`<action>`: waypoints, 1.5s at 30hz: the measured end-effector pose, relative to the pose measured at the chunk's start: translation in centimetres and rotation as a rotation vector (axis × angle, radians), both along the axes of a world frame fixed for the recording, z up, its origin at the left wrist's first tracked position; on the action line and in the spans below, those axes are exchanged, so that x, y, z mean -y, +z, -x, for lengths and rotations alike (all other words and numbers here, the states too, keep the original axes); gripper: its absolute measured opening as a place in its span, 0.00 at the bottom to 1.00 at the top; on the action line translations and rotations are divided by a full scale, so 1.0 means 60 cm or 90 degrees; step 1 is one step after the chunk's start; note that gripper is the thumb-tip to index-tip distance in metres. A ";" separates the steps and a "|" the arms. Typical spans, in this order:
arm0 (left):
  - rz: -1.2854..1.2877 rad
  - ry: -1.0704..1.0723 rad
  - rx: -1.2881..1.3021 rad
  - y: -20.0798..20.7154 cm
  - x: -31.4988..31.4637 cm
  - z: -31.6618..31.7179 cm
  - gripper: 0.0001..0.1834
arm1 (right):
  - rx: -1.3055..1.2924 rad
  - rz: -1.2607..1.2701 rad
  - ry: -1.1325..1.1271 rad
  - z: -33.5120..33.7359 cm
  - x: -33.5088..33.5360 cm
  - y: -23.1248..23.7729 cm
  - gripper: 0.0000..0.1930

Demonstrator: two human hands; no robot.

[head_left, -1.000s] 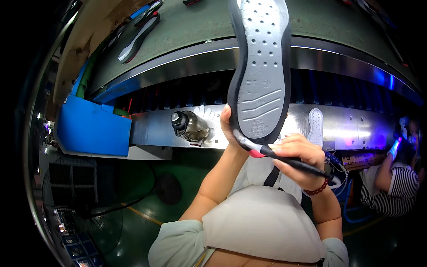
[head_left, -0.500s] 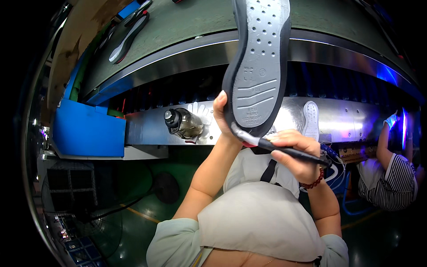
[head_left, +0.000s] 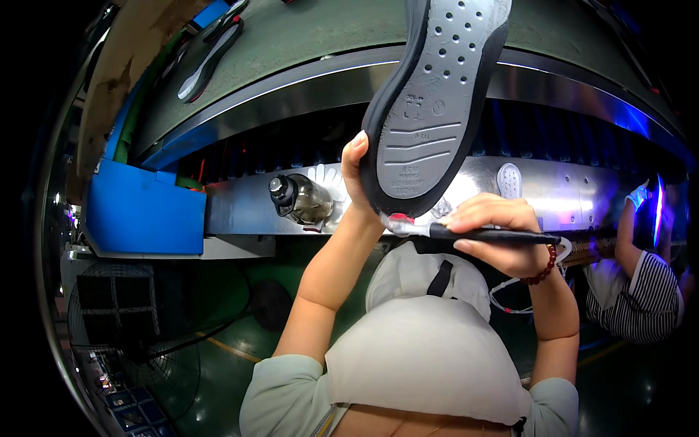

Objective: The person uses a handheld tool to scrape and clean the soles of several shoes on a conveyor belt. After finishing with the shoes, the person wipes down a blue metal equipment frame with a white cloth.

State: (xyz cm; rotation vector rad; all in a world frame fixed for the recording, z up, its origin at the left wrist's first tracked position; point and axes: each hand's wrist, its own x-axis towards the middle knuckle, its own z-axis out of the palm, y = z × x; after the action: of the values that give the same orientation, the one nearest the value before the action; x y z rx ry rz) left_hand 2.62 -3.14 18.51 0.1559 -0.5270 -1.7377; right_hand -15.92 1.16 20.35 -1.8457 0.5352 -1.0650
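My left hand (head_left: 358, 182) is closed around the heel end of a shoe sole (head_left: 422, 149), with its thumb on the dark side edge. The sole's grey face, dotted with small holes and crossed by raised lines, is turned toward me; the toe end runs out of the picture at the top. A red patch shows at the bottom of the heel. In my right hand (head_left: 502, 229) is a black-handled brush (head_left: 402, 226), pinched in the fingers and nearly level. Its whitish bristles are at the heel's lower edge, by the red patch.
Ahead lies a green belt (head_left: 306, 36) with more soles (head_left: 211, 60) at its far left. On the metal ledge (head_left: 247, 204) stand a dark bottle (head_left: 304, 200), a white glove (head_left: 331, 178) and a pale insole-shaped piece (head_left: 510, 180). A gloved co-worker's hand (head_left: 638, 195) is at the right.
The sole has tilted, its upper part swinging right. The brush has moved down around the heel edge and lies flatter, and my right hand has shifted slightly right.
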 end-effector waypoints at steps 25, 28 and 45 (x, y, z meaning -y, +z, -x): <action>-0.272 -0.379 0.342 0.030 -0.011 -0.010 0.21 | -0.417 0.042 0.253 0.050 0.043 0.036 0.08; -0.305 -0.357 0.312 0.016 -0.011 -0.020 0.22 | -0.269 0.058 0.234 0.053 0.057 0.037 0.07; -0.341 -0.298 0.243 -0.005 -0.008 -0.060 0.20 | -0.240 0.016 0.145 0.098 0.085 0.028 0.07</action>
State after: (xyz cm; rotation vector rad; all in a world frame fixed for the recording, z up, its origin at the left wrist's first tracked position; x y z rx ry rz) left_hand 6.21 -2.67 18.19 0.8103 -0.3734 -2.2989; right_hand -21.83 -3.95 22.02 -2.0860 0.5136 -0.5777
